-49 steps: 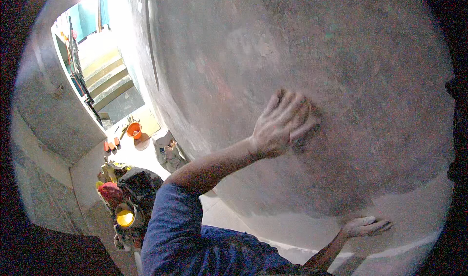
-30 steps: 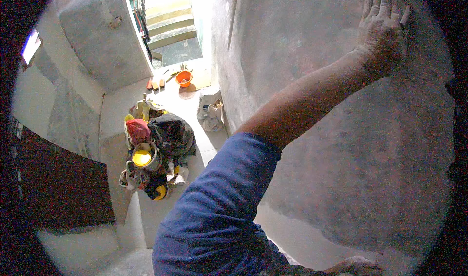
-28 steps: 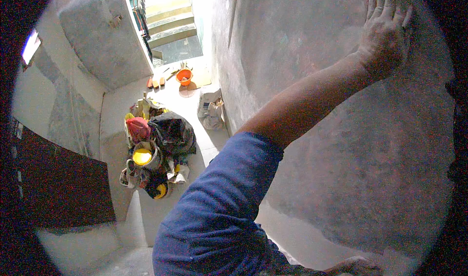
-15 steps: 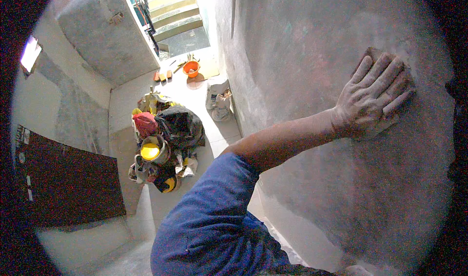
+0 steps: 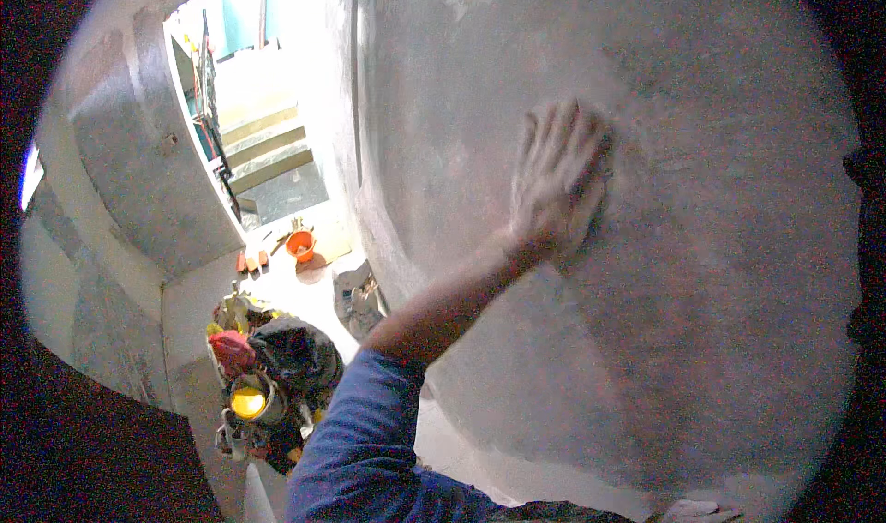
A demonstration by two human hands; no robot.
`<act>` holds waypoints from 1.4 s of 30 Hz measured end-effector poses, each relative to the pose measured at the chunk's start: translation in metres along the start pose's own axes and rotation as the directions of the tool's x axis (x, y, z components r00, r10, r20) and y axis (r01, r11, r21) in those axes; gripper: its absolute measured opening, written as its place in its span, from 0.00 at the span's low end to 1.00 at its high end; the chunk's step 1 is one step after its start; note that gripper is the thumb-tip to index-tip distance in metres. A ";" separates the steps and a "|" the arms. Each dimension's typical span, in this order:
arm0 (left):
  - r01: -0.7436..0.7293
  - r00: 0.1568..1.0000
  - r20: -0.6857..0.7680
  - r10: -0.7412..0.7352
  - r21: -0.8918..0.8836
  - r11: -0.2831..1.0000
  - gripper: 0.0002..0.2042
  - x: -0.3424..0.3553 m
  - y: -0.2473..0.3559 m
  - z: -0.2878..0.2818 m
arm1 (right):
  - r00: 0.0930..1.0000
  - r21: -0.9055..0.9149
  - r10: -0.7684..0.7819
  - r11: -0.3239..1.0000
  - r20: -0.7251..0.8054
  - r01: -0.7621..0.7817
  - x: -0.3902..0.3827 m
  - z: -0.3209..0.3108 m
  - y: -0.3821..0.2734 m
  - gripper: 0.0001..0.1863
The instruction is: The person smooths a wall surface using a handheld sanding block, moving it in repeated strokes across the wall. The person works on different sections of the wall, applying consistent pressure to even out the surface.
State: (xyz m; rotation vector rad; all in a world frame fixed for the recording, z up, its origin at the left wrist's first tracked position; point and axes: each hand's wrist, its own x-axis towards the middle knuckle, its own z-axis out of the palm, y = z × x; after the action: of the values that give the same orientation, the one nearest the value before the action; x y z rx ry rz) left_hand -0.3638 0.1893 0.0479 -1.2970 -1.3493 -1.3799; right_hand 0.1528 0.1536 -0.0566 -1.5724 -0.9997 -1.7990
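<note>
uneven pressure could be leaving marks and grazed skin

the left hand (image 5: 556, 177) is lying against the patchy grey wall (image 5: 701, 292), which is rising ahead and to the right. its blurred fingers are reaching flat, slightly apart; a dark edge (image 5: 604, 168) is showing beside them, its nature unclear. uneven force could be scoring the surface; roughness could be scraping fingertips. the right hand (image 5: 699, 510) is sitting mostly out of view, finger state untellable.
</note>
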 end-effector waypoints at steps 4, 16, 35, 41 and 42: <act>-0.095 0.971 -0.219 0.092 -0.003 0.995 0.25 0.122 -0.070 0.005 | 0.998 0.252 0.055 0.966 -0.007 -0.051 -0.007 0.009 -0.006 0.25; -0.266 0.895 -0.400 0.197 -0.124 0.956 0.23 0.178 -0.055 -0.008 | 0.968 0.620 0.240 0.749 0.072 -0.232 -0.013 0.004 -0.013 0.29; -0.099 0.955 -0.284 0.079 -0.057 0.993 0.26 0.206 -0.048 -0.009 | 0.956 0.804 0.276 0.543 0.100 -0.241 -0.048 0.027 -0.016 0.30; 0.054 0.947 -0.308 -0.096 -0.141 0.988 0.26 0.218 -0.101 -0.024 | 0.985 0.780 0.161 0.609 0.057 -0.145 -0.036 0.037 -0.029 0.29; 0.077 0.943 -0.311 -0.120 -0.148 0.986 0.26 0.206 -0.114 -0.025 | 0.988 0.775 0.148 0.617 0.055 -0.135 -0.036 0.038 -0.030 0.29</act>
State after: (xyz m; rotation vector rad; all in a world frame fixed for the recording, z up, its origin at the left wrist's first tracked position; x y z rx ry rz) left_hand -0.5115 0.2013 0.2322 -1.0438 -1.1271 -1.6932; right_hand 0.1569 0.1988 -0.0954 -1.0234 -1.3568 -1.0030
